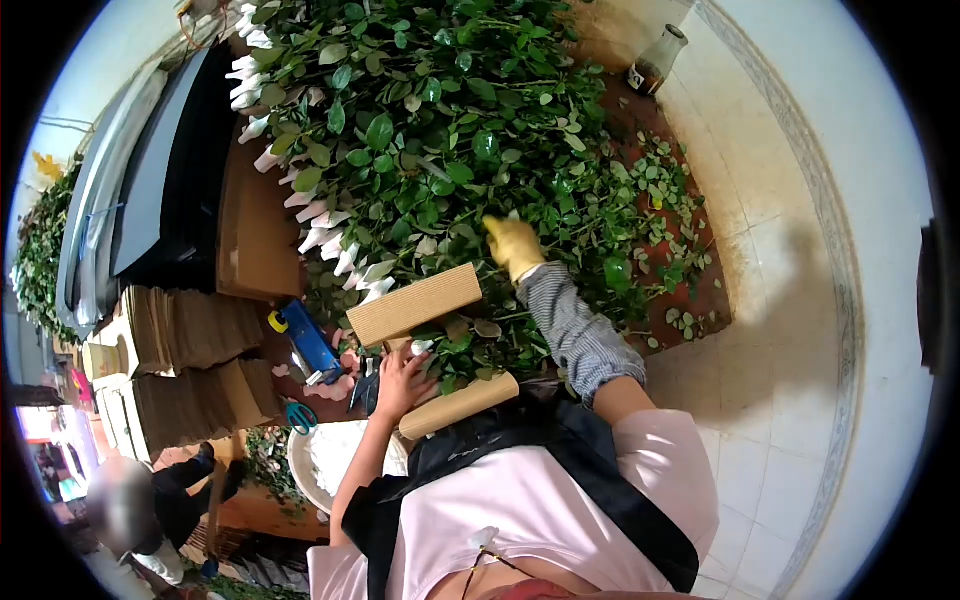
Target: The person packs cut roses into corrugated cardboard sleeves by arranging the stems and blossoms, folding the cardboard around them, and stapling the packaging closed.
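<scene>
My left hand (402, 382) is bare and lies with its fingers spread at the lower end of a corrugated cardboard wrap (415, 303), beside a small white-covered bud. A second cardboard piece (460, 405) is just below it, with leafy stems between the two. My right hand (513, 246), in a yellow glove under a grey knitted sleeve, reaches into the green rose stems (440, 150); its fingertips are at the leaves and what they grip, if anything, is too small to tell. White-sleeved buds (320, 238) line the left side of the pile.
Left of the pile are a blue tool (312, 340), teal scissors (300, 416), stacked cardboard (200, 335) and a white tub (303, 462). A glass bottle (656, 62) stands at the back right. Another person (180, 490) is at the lower left.
</scene>
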### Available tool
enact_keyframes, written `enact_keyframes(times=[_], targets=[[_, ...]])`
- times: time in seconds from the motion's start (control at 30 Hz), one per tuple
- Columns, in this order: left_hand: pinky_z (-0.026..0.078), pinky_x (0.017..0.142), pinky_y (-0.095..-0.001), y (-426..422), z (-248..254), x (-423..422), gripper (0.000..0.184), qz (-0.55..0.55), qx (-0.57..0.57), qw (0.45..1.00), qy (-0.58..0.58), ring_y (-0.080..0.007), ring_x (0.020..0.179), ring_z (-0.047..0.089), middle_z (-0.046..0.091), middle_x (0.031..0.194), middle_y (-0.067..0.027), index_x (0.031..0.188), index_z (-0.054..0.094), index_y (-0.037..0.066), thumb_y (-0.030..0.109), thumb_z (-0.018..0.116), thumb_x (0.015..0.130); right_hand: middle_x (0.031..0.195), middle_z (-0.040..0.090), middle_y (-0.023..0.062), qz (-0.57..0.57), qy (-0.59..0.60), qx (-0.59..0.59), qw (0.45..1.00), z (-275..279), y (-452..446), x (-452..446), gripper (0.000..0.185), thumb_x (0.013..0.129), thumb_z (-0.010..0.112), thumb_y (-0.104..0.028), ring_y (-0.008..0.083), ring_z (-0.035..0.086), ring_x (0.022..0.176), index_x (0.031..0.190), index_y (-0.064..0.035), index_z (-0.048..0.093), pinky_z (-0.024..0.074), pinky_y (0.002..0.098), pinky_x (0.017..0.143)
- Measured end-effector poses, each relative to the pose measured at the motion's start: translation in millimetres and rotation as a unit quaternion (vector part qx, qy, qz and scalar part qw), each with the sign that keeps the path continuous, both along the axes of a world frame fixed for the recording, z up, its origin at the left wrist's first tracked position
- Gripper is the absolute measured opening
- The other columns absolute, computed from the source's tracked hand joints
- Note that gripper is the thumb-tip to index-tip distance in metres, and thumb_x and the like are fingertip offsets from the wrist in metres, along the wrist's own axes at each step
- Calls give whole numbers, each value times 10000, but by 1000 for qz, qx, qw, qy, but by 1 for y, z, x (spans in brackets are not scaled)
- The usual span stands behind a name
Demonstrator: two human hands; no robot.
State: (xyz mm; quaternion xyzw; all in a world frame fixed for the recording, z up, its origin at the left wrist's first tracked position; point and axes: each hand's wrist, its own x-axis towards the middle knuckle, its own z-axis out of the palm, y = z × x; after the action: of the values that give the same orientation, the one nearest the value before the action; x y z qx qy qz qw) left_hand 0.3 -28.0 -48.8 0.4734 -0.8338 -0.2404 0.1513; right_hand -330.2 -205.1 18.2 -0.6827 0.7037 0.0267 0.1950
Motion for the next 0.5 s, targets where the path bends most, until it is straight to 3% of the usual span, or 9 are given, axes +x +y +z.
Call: enact_keyframes(times=[0.03, 0.1, 0.17, 0.23, 0.27, 0.37, 0.43, 0.5], targets=[[360, 1071, -500, 1, -1, -1, 580, 4, -7, 1000, 6, -344, 1237, 501, 515, 1382, -160, 1274, 647, 183, 308, 824, 736, 1278, 645, 153, 45, 33, -19, 998, -89, -6, -11, 479, 918, 621, -246, 330, 600, 1173, 1377, -124, 559, 481, 430, 1007], [363, 1068, -500, 3, -8, -3, 572, 26, 2, 999, 24, -344, 1226, 510, 527, 1362, -159, 1249, 663, 179, 290, 839, 717, 1290, 646, 156, 30, -17, -62, 997, -85, -2, -14, 482, 875, 625, -222, 327, 613, 1179, 1339, -101, 581, 483, 432, 1017], [375, 1051, -507, 5, -6, -3, 546, 29, 17, 999, 16, -363, 1222, 506, 497, 1398, -165, 1235, 665, 137, 232, 842, 727, 1219, 675, 159, -48, -191, -117, 974, -58, -3, -21, 392, 866, 656, -258, 351, 638, 1113, 1213, -76, 653, 505, 442, 966], [370, 1059, -505, 7, -6, -3, 549, 37, 15, 999, 14, -357, 1230, 510, 507, 1396, -159, 1237, 672, 154, 244, 841, 723, 1162, 694, 164, -57, -178, -204, 961, -8, -17, -14, 359, 904, 628, -190, 333, 640, 1095, 1241, -69, 645, 515, 448, 924], [364, 1068, -503, 6, -8, -6, 551, 46, 13, 999, 13, -350, 1238, 514, 517, 1393, -154, 1239, 678, 171, 257, 840, 719, 1087, 715, 143, -30, -120, -287, 950, -5, -29, -9, 295, 891, 625, -140, 303, 655, 1044, 1176, -81, 668, 509, 437, 922], [364, 1068, -503, 6, -5, -7, 537, 50, 24, 998, 27, -350, 1247, 513, 517, 1401, -149, 1224, 691, 162, 260, 841, 718, 1024, 713, 75, 99, 136, -158, 973, -36, -56, -6, 253, 868, 573, -116, 275, 611, 1121, 1075, -145, 716, 377, 461, 1068], [370, 1063, -503, 3, -3, -4, 537, 50, 27, 998, 34, -349, 1236, 520, 522, 1400, -143, 1217, 699, 157, 261, 846, 711, 1052, 689, 63, 124, 84, -199, 969, -64, -62, -13, 227, 840, 585, -175, 286, 573, 1139, 1021, -154, 722, 341, 483, 1084], [409, 1037, -469, 6, -2, -7, 506, 55, 42, 997, 30, -379, 1214, 513, 512, 1404, -148, 1198, 709, 111, 206, 849, 721, 1056, 675, 73, 44, -2, -299, 953, -48, -78, -3, 187, 782, 652, -181, 290, 579, 1080, 955, -146, 713, 370, 469, 1054]])
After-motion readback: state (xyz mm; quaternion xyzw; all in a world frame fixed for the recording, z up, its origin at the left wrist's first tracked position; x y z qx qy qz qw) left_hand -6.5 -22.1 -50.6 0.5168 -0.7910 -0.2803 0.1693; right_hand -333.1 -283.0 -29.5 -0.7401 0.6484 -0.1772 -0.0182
